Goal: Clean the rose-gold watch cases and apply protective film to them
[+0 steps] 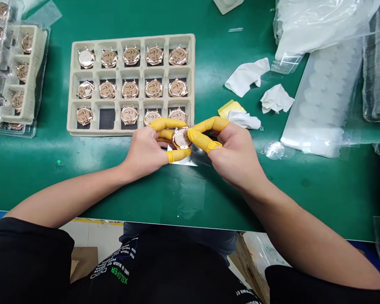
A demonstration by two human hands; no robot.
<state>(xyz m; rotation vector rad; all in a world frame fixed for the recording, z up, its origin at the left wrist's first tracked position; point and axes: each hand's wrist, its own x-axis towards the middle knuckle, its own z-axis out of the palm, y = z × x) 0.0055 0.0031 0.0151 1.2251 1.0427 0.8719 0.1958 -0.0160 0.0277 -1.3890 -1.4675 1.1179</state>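
Observation:
Yellow finger cots cover several fingers of both hands. My left hand [155, 145] grips a rose-gold watch case [181, 138] by its edges, its back facing up. From the other side my right hand [226, 147] pinches at the watch case's right edge with thumb and forefinger. Just beyond the hands lies a pale compartment tray [70, 90] holding watch cases back side up. One front-row compartment [107, 118] shows only its dark base. Beneath the hands is a shiny silvery sheet [185, 161], partly hidden.
Crumpled white cloths [248, 78] and a yellow piece [231, 107] lie to the right. Further right are clear plastic sheets [323, 97] and bags [323, 25]. More trays of watch cases [39, 76] are stacked at left. The green table's front edge [177, 226] runs close to my body.

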